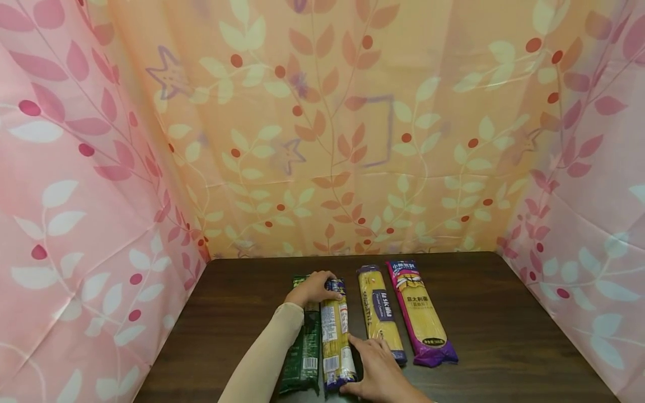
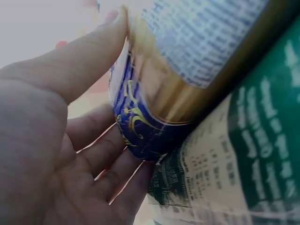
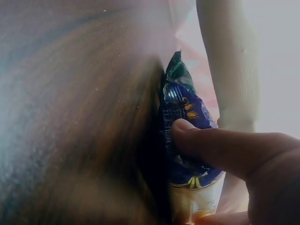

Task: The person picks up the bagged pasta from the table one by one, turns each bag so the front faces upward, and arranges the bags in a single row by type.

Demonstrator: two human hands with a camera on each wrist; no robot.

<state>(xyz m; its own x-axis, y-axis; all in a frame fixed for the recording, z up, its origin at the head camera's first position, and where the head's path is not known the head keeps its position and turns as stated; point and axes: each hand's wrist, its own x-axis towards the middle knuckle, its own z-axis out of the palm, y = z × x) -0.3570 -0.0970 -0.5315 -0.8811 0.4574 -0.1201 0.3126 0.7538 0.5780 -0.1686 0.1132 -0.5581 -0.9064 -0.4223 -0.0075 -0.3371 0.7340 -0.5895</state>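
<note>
A clear pack of spaghetti with blue ends lies lengthwise on the dark table, its printed labels facing up. My left hand holds its far end, thumb along one side and fingers around the blue tip, as the left wrist view shows. At the near end my right hand grips the pack, the thumb pressing on the blue wrapper and the other fingers along the right side. Close on the left lies a dark green pasta pack, its far part overlapped by my left hand and sleeve.
Right of the hands lies a yellow pasta pack with purple ends. Beside it is a pink and purple spaghetti pack, slightly angled. The brown wooden table is bordered by a patterned orange and pink curtain behind and at both sides.
</note>
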